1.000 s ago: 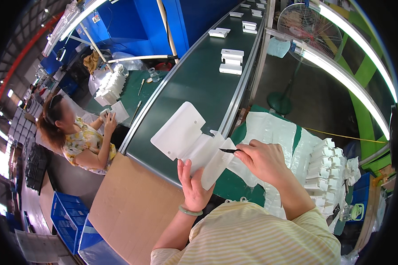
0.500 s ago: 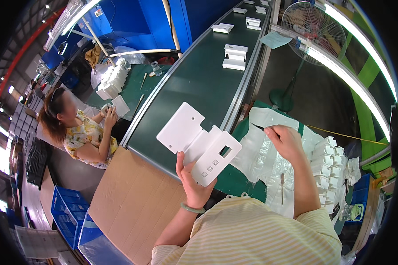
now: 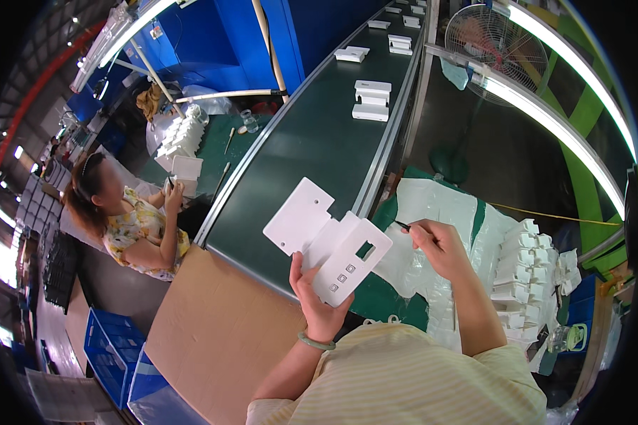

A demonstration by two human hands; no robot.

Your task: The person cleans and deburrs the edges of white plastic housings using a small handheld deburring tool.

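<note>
My left hand (image 3: 320, 304) grips a white plastic housing (image 3: 306, 219) by its lower edge, holding it tilted above the near end of the belt. The housing has a stepped middle, a rectangular window, a row of three square button outlines and small round holes at its far corners. To its right, my right hand (image 3: 439, 246) is closed in a pinch on a thin dark pointed tool (image 3: 402, 226). Its tip points left toward the housing, apart from it. The rest of the tool is hidden inside my fingers.
A green conveyor belt (image 3: 290, 152) carries several white housings (image 3: 372, 100) away from me. To the right, stacked white parts (image 3: 524, 276) stand by plastic sheeting (image 3: 432, 202). Cardboard (image 3: 213, 319) lies at left. Across the belt, a co-worker (image 3: 145, 227) handles a white part.
My right hand and the dark tool have moved left and slightly down, closer to the housing. The housing sits slightly lower and further right. The co-worker's part has changed its tilt.
</note>
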